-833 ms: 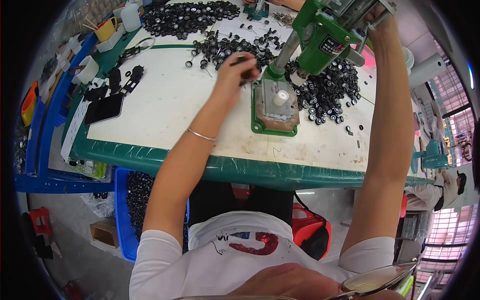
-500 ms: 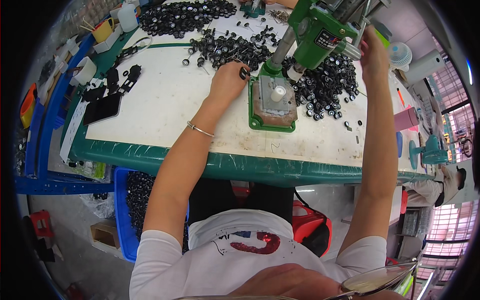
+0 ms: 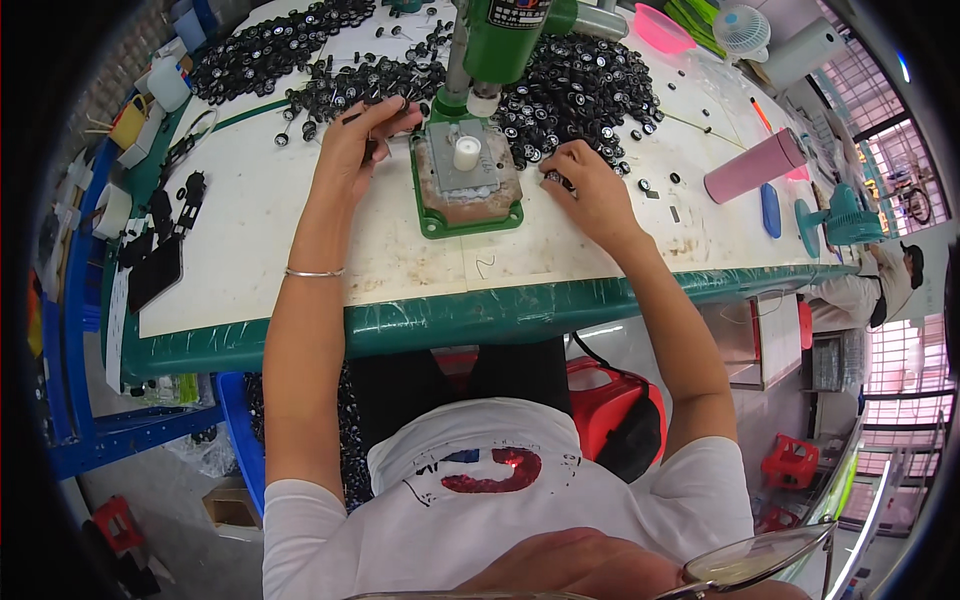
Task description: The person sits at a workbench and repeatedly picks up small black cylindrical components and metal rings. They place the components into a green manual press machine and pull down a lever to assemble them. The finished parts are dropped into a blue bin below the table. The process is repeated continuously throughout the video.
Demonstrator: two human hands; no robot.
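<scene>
A green hand press [image 3: 506,45] stands on the white-topped table, its base plate carrying a white round post [image 3: 466,153]. Left of the base, my left hand [image 3: 352,160] is raised with fingers bent around small black wheel parts, partly hidden by the fingers. On the right, my right hand [image 3: 597,192] rests at the near edge of a heap of black wheels [image 3: 575,95], fingers curled on a small black wheel [image 3: 560,180]. Behind my left hand lies a pile of black wheels with metal axles [image 3: 365,80].
Another wheel pile [image 3: 260,55] lies far left. A dark phone [image 3: 156,272] and black plastic parts [image 3: 190,195] are at the left. To the right are a pink tumbler [image 3: 755,167], a blue case [image 3: 770,210], and a small green fan [image 3: 845,215]. A blue tub [image 3: 238,425] stands below the table edge.
My right hand has left the press lever and come down to the wheel heap. My left hand has drawn back from the press base. The view has shifted to the right.
</scene>
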